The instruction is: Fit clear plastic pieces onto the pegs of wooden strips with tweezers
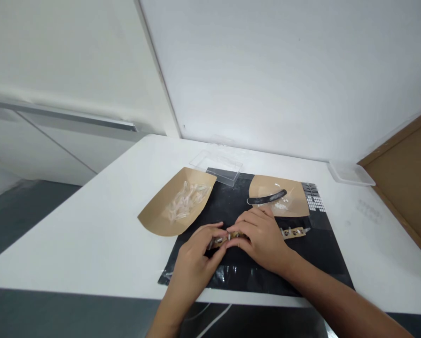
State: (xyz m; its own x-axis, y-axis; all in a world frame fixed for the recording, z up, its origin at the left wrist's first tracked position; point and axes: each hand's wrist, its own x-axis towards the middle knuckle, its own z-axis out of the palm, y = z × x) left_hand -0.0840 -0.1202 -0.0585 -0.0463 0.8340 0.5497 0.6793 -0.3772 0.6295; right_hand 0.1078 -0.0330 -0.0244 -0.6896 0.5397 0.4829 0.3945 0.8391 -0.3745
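Observation:
My left hand (200,251) and my right hand (261,239) meet over a narrow tan strip (295,233) that carries a row of small clear and silvery pieces. Thumb and forefinger of each hand close from either side around one small clear piece (229,236), which looks like a false nail tip; the fingertips partly hide it. The strip lies on a black mat (228,202), its middle covered by my right hand. Beyond my left hand, a tan paper tray (157,213) holds a heap of clear false nail tips (187,202).
Behind my right hand, a curved black nail file (267,197) lies across another tan paper tray (295,188) with small white pieces. White ovals (315,203) line the mat's right corner. Clear plastic lids (217,164) and a shallow plastic box (351,173) stand near the wall.

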